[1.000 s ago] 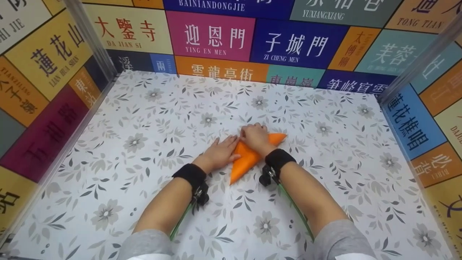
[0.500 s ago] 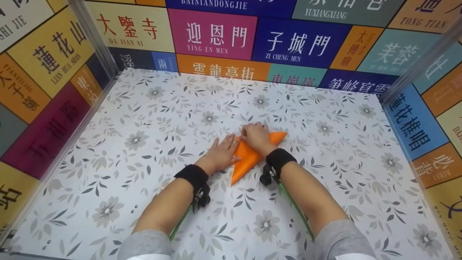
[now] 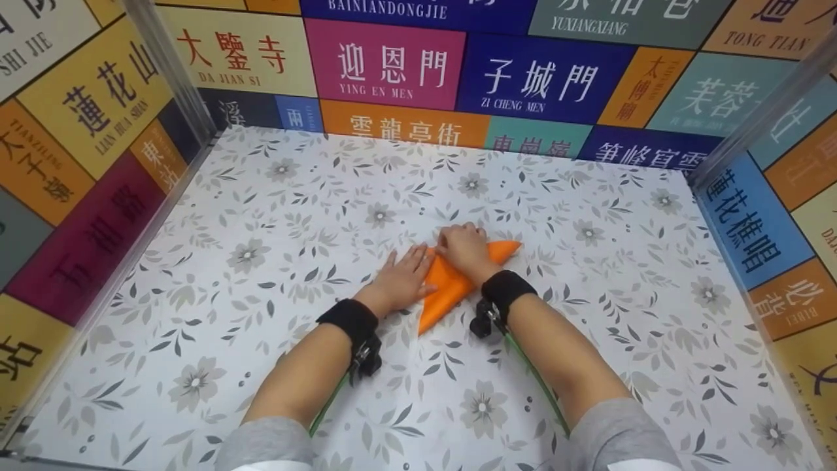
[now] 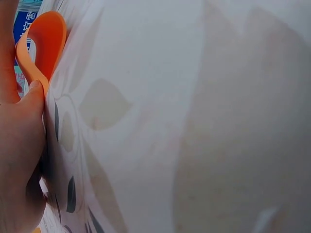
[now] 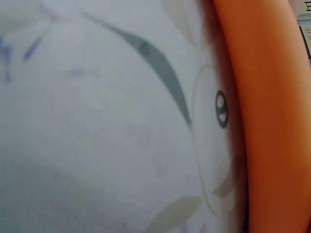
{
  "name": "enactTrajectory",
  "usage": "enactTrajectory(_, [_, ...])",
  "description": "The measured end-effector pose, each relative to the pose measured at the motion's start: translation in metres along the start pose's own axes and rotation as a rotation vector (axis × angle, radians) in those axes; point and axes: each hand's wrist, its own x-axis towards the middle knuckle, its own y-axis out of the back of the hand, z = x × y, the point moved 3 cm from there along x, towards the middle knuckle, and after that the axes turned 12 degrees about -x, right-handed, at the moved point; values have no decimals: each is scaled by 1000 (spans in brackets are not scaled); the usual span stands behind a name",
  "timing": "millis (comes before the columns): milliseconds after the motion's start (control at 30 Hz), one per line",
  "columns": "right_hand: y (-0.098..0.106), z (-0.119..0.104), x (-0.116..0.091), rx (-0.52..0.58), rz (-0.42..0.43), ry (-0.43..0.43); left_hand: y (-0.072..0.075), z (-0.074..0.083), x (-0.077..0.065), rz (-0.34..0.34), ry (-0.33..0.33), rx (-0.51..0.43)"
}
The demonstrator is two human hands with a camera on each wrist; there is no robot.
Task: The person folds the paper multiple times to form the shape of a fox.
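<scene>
Orange sheet [image 3: 446, 292] slants near-left to far-right beneath right hand [image 3: 463, 251]. Right fingers curled, pinch unclear; left hand [image 3: 400, 280], fingers spread, touches its left edge.

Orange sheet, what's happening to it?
Someone is bending the orange sheet over on a flowery table. The left hand lies with fingers straight at its left edge. The right hand, fingers curled, seems to hold its far corner. From the left wrist, the sheet shows a round loop, so the bend isn't pressed flat.
</scene>
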Motion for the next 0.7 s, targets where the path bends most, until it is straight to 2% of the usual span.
enactTrajectory(300, [0, -1, 1, 2, 10, 1, -1, -1, 1, -36, 5, 26])
enactTrajectory(700, [-2, 3, -1, 25, 25, 10, 5, -3, -1, -40, -27, -67])
